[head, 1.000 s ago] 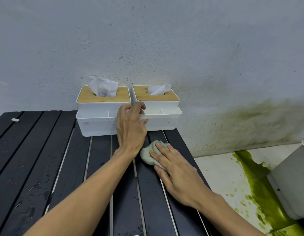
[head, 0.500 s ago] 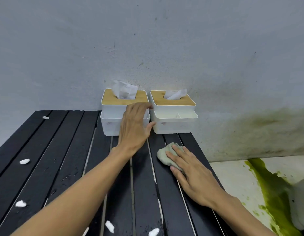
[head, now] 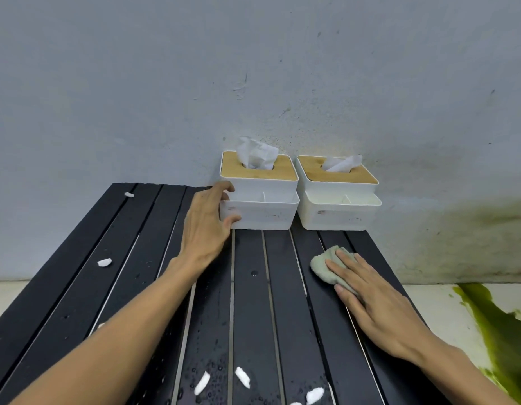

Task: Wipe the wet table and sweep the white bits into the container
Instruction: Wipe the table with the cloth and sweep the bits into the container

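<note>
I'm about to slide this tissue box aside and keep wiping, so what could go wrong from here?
1. The left hand grips only the left tissue box's near corner; that grip could tip it.
2. White bits lie among droplets beside the table's slat gaps; wiping may drop them through.
3. The cloth may smear wet bits.

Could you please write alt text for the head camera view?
A left hand grips the left tissue box while the right hand presses a cloth onto a wet slatted table scattered with white bits.
</note>
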Available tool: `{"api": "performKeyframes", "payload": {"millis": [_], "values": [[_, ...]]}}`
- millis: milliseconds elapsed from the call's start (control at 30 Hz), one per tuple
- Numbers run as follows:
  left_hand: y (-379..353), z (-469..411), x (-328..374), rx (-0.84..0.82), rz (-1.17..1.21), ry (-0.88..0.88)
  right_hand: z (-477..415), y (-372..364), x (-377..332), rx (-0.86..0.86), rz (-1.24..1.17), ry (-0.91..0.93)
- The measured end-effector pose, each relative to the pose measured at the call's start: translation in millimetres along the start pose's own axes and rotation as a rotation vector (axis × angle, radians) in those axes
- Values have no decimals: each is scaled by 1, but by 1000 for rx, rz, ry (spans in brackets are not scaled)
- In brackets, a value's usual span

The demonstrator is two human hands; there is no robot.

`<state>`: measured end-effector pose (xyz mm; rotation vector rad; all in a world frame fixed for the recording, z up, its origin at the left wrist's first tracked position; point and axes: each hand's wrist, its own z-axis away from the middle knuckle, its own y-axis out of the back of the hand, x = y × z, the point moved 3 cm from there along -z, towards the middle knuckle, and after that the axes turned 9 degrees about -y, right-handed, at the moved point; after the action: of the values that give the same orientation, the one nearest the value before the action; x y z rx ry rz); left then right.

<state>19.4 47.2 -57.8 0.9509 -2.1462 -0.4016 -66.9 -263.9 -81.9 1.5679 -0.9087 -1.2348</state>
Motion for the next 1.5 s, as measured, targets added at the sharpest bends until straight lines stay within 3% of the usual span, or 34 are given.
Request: {"api": "performKeyframes", "payload": {"millis": [233, 467, 733, 933, 1067, 1267, 1367, 1500], "values": [[5, 1, 3, 86, 135, 26, 4, 1, -27, -58, -94, 38], [52, -19, 20, 161, 197, -47, -59, -28, -79, -86, 22, 145], [90, -41, 30, 212, 148, -132, -201, -59, -104, -11, 47, -130], [106, -47, 26, 230, 199, -141, -236, -62, -113, 76, 82, -280], [115, -50, 25, 266, 188, -140, -225, -62, -120, 39, 118, -165], [132, -56, 26, 313, 142, -166, -104, -58, -136, -110, 36, 271], [140, -55, 23, 321, 128, -175, -106, -57, -132, -136, 12, 267], [144, -52, 21, 315, 117, -180, -185, -66, -146, -78, 58, 176]]}}
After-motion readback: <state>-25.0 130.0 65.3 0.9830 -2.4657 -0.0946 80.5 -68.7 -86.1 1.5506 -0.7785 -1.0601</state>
